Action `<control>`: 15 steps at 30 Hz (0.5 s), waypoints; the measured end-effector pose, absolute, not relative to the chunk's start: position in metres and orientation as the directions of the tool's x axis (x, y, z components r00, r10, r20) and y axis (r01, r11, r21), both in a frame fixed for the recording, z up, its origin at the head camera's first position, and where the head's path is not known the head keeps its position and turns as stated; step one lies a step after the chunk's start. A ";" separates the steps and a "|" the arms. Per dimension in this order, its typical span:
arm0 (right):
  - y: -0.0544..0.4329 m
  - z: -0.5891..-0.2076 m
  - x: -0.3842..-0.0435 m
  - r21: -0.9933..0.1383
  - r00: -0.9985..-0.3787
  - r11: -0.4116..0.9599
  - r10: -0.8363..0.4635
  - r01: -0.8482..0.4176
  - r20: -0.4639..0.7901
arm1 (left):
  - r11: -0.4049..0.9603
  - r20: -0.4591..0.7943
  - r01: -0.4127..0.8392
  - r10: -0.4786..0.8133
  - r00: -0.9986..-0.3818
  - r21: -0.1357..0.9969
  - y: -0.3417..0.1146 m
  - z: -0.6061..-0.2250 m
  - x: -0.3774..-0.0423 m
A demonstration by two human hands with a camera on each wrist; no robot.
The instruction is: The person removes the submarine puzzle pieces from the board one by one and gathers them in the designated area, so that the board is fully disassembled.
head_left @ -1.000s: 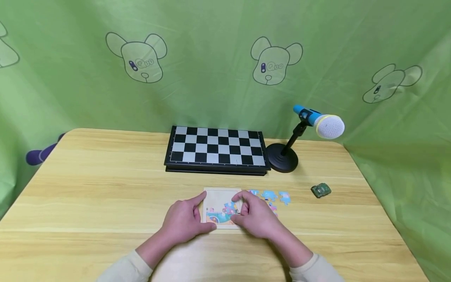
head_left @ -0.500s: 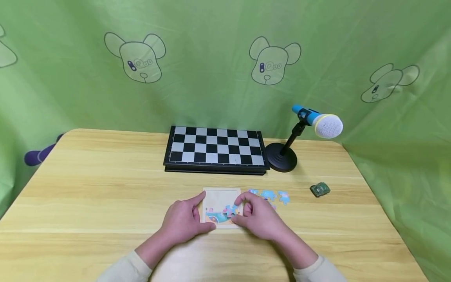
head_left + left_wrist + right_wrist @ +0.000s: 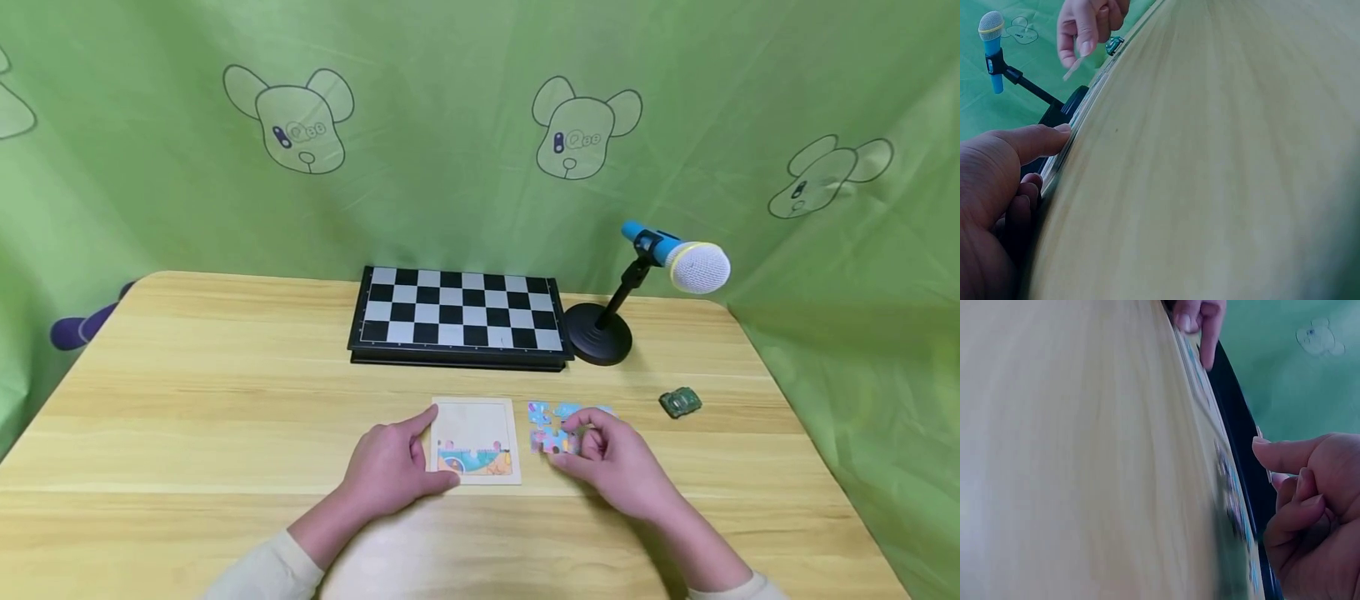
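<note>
My left hand (image 3: 386,467) rests at the left side of a small framed jigsaw board (image 3: 516,467), thumb and index finger spread along its edge. Joined picture pieces (image 3: 472,461) fill the lower part of the board; the upper part is bare. To the right, my right hand (image 3: 618,467) hovers over loose jigsaw pieces (image 3: 538,412). It pinches a thin jigsaw piece (image 3: 1072,67) between thumb and index finger, raised from the table. In the right wrist view the piece shows edge-on, and my right hand (image 3: 1319,500) has its other fingers curled in.
A folded black-and-white chessboard (image 3: 461,308) lies behind the jigsaw. Beside it a blue microphone (image 3: 675,254) stands on a round black base (image 3: 600,333). A small green toy car (image 3: 681,402) sits further right on the wooden table (image 3: 225,375). Green cloth (image 3: 450,167) hangs behind.
My right hand has lifted the jigsaw piece off the board and carried it right, over the loose pieces. The board's lower picture is uncovered. My left hand stays in place.
</note>
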State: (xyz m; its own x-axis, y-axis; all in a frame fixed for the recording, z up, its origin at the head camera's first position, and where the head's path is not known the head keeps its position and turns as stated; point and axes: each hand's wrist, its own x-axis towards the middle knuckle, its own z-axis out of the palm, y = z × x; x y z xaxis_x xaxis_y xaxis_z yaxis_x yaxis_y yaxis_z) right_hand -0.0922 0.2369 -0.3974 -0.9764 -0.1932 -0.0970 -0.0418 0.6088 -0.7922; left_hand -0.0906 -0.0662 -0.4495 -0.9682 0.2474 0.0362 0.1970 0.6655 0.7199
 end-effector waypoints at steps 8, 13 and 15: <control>0.277 -0.402 -0.090 -0.739 -0.986 0.672 -0.145 -0.039 -0.080 | 0.664 0.030 0.195 0.251 -0.967 0.722 -0.066 -0.449 -0.091; 0.295 -0.404 -0.091 -0.710 -0.988 0.704 -0.120 -0.017 -0.096 | 0.670 0.021 0.190 0.252 -0.967 0.718 -0.066 -0.448 -0.090; 0.300 -0.406 -0.093 -0.705 -0.988 0.709 -0.116 -0.011 -0.102 | 0.673 0.016 0.186 0.251 -0.968 0.716 -0.066 -0.448 -0.090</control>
State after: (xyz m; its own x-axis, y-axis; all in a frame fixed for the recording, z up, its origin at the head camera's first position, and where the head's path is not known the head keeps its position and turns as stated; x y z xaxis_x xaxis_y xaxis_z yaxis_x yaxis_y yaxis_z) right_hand -0.0929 0.3003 -0.4060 -0.9881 -0.1158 -0.1016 -0.0106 0.7091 -0.7051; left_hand -0.0902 -0.0661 -0.4478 -0.9678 0.2514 0.0157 0.1864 0.6726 0.7162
